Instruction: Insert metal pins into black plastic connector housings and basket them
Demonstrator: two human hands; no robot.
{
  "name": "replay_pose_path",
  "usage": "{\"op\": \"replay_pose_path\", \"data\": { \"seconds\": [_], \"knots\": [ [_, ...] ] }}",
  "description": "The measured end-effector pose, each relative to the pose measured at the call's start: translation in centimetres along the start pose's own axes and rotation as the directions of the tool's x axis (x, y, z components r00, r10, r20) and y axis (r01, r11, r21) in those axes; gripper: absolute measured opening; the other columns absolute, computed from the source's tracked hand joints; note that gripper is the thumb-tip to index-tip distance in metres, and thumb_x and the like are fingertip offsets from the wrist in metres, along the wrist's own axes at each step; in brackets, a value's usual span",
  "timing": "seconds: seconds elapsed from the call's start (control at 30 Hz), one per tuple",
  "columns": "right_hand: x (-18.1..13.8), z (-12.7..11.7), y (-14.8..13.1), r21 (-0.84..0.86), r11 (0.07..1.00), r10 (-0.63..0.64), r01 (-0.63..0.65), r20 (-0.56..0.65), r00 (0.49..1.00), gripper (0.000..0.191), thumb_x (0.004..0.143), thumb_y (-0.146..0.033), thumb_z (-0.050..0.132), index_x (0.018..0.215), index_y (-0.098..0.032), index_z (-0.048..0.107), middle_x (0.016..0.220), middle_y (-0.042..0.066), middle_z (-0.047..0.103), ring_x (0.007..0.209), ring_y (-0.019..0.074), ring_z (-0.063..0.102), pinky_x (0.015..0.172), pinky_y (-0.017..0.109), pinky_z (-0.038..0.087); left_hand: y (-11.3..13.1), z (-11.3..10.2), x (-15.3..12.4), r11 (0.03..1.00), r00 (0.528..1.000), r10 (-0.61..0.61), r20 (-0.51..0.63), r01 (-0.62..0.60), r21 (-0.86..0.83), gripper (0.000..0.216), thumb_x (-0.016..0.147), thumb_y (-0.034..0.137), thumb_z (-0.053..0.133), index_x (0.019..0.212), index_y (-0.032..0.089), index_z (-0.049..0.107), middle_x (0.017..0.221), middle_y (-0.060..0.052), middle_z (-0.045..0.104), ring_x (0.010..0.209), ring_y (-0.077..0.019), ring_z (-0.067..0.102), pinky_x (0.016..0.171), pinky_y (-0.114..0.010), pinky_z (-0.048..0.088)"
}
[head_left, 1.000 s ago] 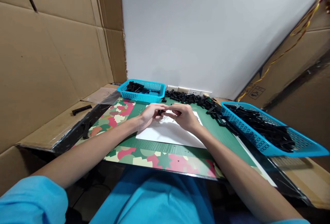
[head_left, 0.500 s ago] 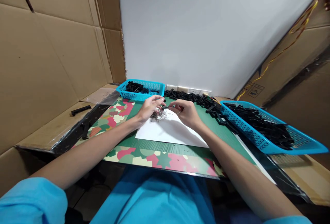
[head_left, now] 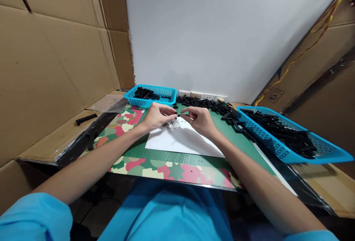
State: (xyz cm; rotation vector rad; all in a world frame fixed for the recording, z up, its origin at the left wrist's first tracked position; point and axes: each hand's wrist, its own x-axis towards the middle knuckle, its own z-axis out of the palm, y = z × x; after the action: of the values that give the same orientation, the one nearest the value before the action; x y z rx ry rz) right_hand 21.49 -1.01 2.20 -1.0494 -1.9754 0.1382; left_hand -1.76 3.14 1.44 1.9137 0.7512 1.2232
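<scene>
Above a white sheet of paper (head_left: 177, 143), both hands meet at a small black plastic piece (head_left: 181, 114). My left hand (head_left: 158, 117) is closed, its thumb and fingertips pinching the piece's left end. Closed around the right end is my right hand (head_left: 201, 119), with a thin pale sliver showing under its fingers. Just below the fingertips lies a pile of tiny shiny metal parts (head_left: 172, 124) on the paper. What exactly the left fingertips cover is hidden.
A blue basket (head_left: 151, 103) with black pieces stands at the back left; a larger blue basket (head_left: 280, 159), fuller, is at right. Loose black strips (head_left: 205, 102) line the back of the green board (head_left: 177, 157). Cardboard walls (head_left: 55, 48) rise at the left. One black piece (head_left: 86, 119) lies on the left ledge.
My left hand's fingers have closed from a looser, spread pose into a pinch on the black piece. My right hand stays nearly in place. The view has shifted very slightly.
</scene>
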Motion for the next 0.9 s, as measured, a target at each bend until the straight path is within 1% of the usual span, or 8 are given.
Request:
{"op": "replay_pose_path", "data": {
  "seconds": [0.13, 0.2, 0.3, 0.4, 0.5, 0.7, 0.8, 0.9],
  "knots": [
    [-0.2, 0.3, -0.2, -0.066, 0.996, -0.056, 0.055, -0.005, 0.998, 0.018, 0.099, -0.034, 0.071, 0.105, -0.021, 0.080, 0.070, 0.000, 0.059, 0.061, 0.0119, 0.044, 0.063, 0.027, 0.035, 0.3, 0.1, -0.2, 0.999, 0.999, 0.030, 0.022, -0.031, 0.034, 0.022, 0.080, 0.029, 0.084, 0.097, 0.014, 0.084, 0.089, -0.011, 0.082, 0.078, -0.0222, 0.078, 0.069, -0.032, 0.066],
    [-0.2, 0.3, -0.3, -0.064, 0.996, -0.056, 0.055, -0.016, 0.998, 0.019, 0.098, -0.035, 0.071, 0.105, -0.020, 0.080, 0.071, 0.001, 0.061, 0.061, 0.0123, 0.045, 0.063, 0.028, 0.035, 0.5, 0.2, -0.4, 0.996, 0.998, 0.059, 0.026, -0.061, 0.064, 0.021, 0.082, 0.027, 0.083, 0.098, 0.014, 0.084, 0.093, -0.010, 0.082, 0.081, -0.0223, 0.079, 0.071, -0.032, 0.067],
    [-0.1, 0.0, -0.7, -0.031, 0.999, -0.021, 0.020, -0.014, 1.000, 0.022, 0.100, -0.036, 0.068, 0.103, -0.019, 0.081, 0.066, 0.000, 0.055, 0.060, 0.0122, 0.041, 0.061, 0.028, 0.033, 0.7, 0.3, -0.7, 0.983, 0.993, 0.121, 0.010, -0.121, 0.137, 0.020, 0.084, 0.027, 0.081, 0.100, 0.016, 0.083, 0.099, -0.010, 0.082, 0.081, -0.0210, 0.078, 0.073, -0.032, 0.067],
    [0.1, -0.2, -1.0, 0.012, 1.000, 0.024, -0.024, 0.003, 1.000, 0.025, 0.101, -0.036, 0.064, 0.097, -0.017, 0.080, 0.063, -0.001, 0.049, 0.059, 0.0121, 0.037, 0.059, 0.029, 0.029, 0.8, 0.3, -1.0, 0.946, 0.975, 0.223, 0.001, -0.217, 0.241, 0.017, 0.087, 0.025, 0.078, 0.102, 0.017, 0.083, 0.103, -0.008, 0.081, 0.085, -0.0195, 0.077, 0.073, -0.031, 0.066],
    [0.2, -0.3, -1.1, 0.036, 0.997, 0.061, -0.062, 0.019, 0.998, 0.026, 0.100, -0.036, 0.065, 0.094, -0.016, 0.079, 0.062, -0.001, 0.049, 0.059, 0.0119, 0.036, 0.059, 0.029, 0.028, 1.1, 0.3, -1.2, 0.895, 0.952, 0.304, 0.028, -0.296, 0.334, 0.014, 0.089, 0.022, 0.076, 0.102, 0.019, 0.082, 0.101, -0.007, 0.081, 0.087, -0.0191, 0.075, 0.071, -0.030, 0.064],
    [0.2, 0.1, -1.2, 0.059, 0.995, 0.081, -0.086, 0.075, 0.994, 0.025, 0.098, -0.034, 0.066, 0.093, -0.016, 0.082, 0.059, -0.001, 0.047, 0.058, 0.0119, 0.036, 0.058, 0.029, 0.025, 1.8, 0.4, -1.4, 0.844, 0.938, 0.342, 0.062, -0.335, 0.420, 0.010, 0.090, 0.019, 0.076, 0.100, 0.019, 0.079, 0.096, -0.006, 0.079, 0.078, -0.0171, 0.071, 0.068, -0.030, 0.059],
    [0.1, 0.2, -1.2, 0.071, 0.994, 0.080, -0.087, 0.091, 0.993, 0.025, 0.098, -0.034, 0.066, 0.091, -0.016, 0.082, 0.059, -0.001, 0.046, 0.058, 0.0117, 0.034, 0.058, 0.029, 0.025, 1.9, 0.4, -1.5, 0.829, 0.931, 0.357, 0.073, -0.352, 0.434, 0.010, 0.090, 0.019, 0.076, 0.099, 0.019, 0.079, 0.095, -0.006, 0.078, 0.080, -0.0177, 0.071, 0.066, -0.029, 0.056],
    [0.1, 0.3, -1.3, 0.090, 0.992, 0.082, -0.091, 0.103, 0.991, 0.025, 0.097, -0.033, 0.065, 0.092, -0.015, 0.082, 0.061, -0.001, 0.049, 0.059, 0.0116, 0.035, 0.057, 0.029, 0.025, 2.0, 0.4, -1.5, 0.816, 0.923, 0.373, 0.091, -0.373, 0.442, 0.009, 0.091, 0.019, 0.075, 0.099, 0.019, 0.079, 0.094, -0.006, 0.077, 0.081, -0.0182, 0.070, 0.065, -0.029, 0.055]
  ]
}}
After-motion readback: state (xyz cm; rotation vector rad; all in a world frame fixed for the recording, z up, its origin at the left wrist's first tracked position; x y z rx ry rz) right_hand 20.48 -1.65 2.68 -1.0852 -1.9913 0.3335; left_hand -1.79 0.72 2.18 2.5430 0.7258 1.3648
